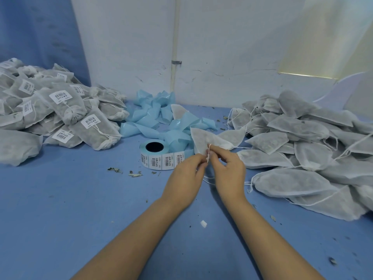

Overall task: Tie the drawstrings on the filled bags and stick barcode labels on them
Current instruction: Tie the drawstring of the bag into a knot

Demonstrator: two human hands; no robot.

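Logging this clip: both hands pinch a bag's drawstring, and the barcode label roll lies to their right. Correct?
The head view shows the label roll to their left, not right. The left hand and right hand do pinch the drawstring.

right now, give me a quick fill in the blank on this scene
The left hand and right hand pinch a white ____ on the held bag.
The label roll lies just beyond the ____ hand.
Bags in the right pile carry no ____.
Missing: drawstring; left; labels.
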